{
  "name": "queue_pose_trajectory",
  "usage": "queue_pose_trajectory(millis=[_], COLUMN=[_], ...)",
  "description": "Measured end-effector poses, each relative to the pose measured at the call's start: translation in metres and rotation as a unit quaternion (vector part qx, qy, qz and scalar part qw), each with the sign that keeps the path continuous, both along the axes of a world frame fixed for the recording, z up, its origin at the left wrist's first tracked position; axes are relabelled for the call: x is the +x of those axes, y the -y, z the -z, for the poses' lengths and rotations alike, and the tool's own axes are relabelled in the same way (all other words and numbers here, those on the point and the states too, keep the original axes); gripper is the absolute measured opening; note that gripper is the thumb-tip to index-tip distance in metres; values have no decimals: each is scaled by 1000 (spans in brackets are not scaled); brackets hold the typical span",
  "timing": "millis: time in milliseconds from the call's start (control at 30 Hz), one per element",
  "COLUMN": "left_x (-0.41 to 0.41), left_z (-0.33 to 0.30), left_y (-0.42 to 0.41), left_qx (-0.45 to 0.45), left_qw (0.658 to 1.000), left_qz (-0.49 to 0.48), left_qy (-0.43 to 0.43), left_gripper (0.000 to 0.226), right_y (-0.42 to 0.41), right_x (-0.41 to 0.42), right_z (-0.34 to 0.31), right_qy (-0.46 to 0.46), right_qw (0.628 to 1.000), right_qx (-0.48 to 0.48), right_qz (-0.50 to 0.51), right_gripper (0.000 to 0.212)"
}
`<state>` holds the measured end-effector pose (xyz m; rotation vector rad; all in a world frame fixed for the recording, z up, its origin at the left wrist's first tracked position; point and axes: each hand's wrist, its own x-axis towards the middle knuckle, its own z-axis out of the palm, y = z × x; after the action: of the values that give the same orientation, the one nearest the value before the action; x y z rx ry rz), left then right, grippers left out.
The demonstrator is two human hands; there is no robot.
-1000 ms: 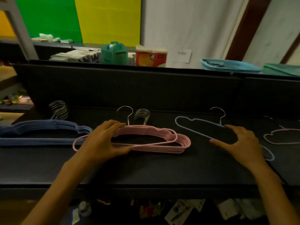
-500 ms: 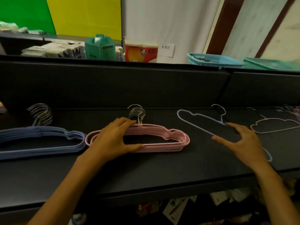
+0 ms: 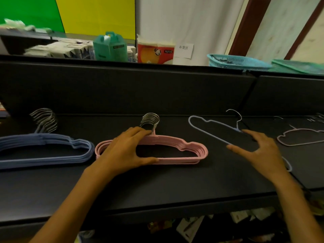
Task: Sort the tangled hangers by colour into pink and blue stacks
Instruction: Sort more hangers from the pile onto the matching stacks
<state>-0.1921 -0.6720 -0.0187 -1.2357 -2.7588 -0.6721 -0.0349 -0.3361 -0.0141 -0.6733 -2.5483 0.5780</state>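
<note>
The pink stack (image 3: pixel 175 146) lies flat at the centre of the frame on the dark shelf (image 3: pixel 157 186), its long axis running left to right, its bunched metal hooks (image 3: pixel 150 121) standing at the far side and pointing toward the back panel (image 3: pixel 140 88). Just left of it, nearly touching end to end, the blue stack (image 3: pixel 43 149) lies the same way, its hooks (image 3: pixel 44 120) fanned at the far side in the left of the frame. A single blue hanger (image 3: pixel 208 130) lies right of centre, its long axis slanting from upper left down toward lower right, hook (image 3: pixel 235 118) pointing away. A lone pink hanger (image 3: pixel 298 137) lies at the right edge. The left hand (image 3: pixel 126 149) reaches in from the lower left, palm down over the left end of the pink stack, fingers stretched to the top bar near the hooks and thumb laid along the near bar, spanning the stack rather than curling round it. The right hand (image 3: pixel 259 151) comes from the lower right, fingers spread and nearly straight over the middle of the single blue hanger, forefinger by the hook's base, thumb pointing left; whether it touches the hanger cannot be told. Behind the back panel stand a green jug (image 3: pixel 110 47), an orange pack (image 3: pixel 156 51) reading "rolls" upside down, a white note (image 3: pixel 183 50) with Chinese characters, and a teal basket (image 3: pixel 235 62)
</note>
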Motion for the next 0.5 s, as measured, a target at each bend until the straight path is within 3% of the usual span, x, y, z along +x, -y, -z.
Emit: queue_pose_trajectory(millis=[500], left_x=[1], left_z=[1], left_y=[-6], left_qx=[-12], left_qw=[1000], left_qz=[-14], left_qy=[-2], left_gripper=[89], right_y=[-6], right_x=[-1], right_z=[5], right_qy=[7], right_qw=[1000], right_qx=[-7], right_qz=[6], right_gripper=[87])
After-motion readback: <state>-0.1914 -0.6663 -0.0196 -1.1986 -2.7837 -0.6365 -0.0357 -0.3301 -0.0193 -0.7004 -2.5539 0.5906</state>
